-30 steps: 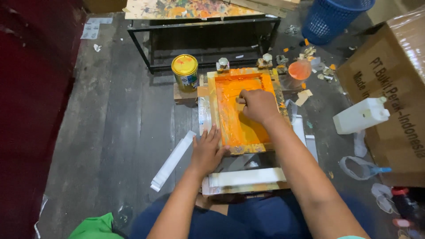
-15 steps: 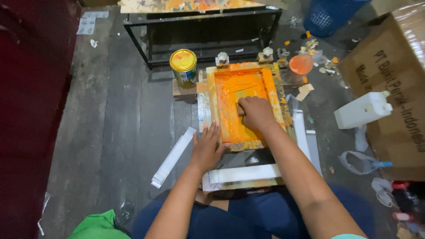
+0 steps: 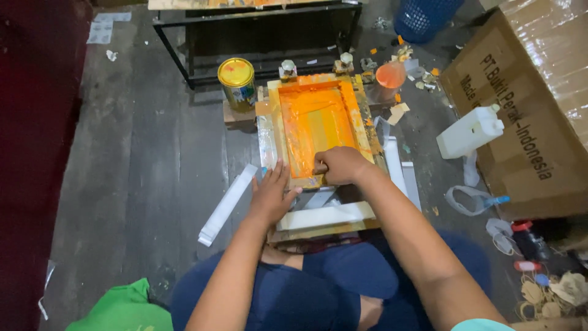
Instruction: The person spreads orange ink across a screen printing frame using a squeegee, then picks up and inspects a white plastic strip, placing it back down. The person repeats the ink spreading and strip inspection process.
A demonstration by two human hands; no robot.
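Resting on a low wooden stand on the dark plank floor, a wooden printing frame (image 3: 315,125) filled with orange ink is seen directly in front of the seated person, its long axis running away from the body. The right hand (image 3: 340,165) is clenched at the near end of the inked mesh, fingers curled tight around something small, most likely a scraper, though the tool itself is hidden and cannot be told for certain. The left hand (image 3: 271,195) is laid flat with fingers spread on the near left corner of the frame, pressing it down. Almost the whole inked length of the frame therefore lies ahead of the right fist, away from the body, and the right hand is the one over the ink, while the left stays at the rim. Compared with a second earlier, the right hand has been drawn down the mesh from near the far end to the near edge, leaving a paler streak up the middle; the left hand has hardly shifted. A yellow-lidded tin (image 3: 236,81) stands just beyond the frame's far left corner, an orange cup (image 3: 390,76) beyond the far right one, and a white plastic jug (image 3: 470,131) lies beside a cardboard box (image 3: 539,104) to the right.
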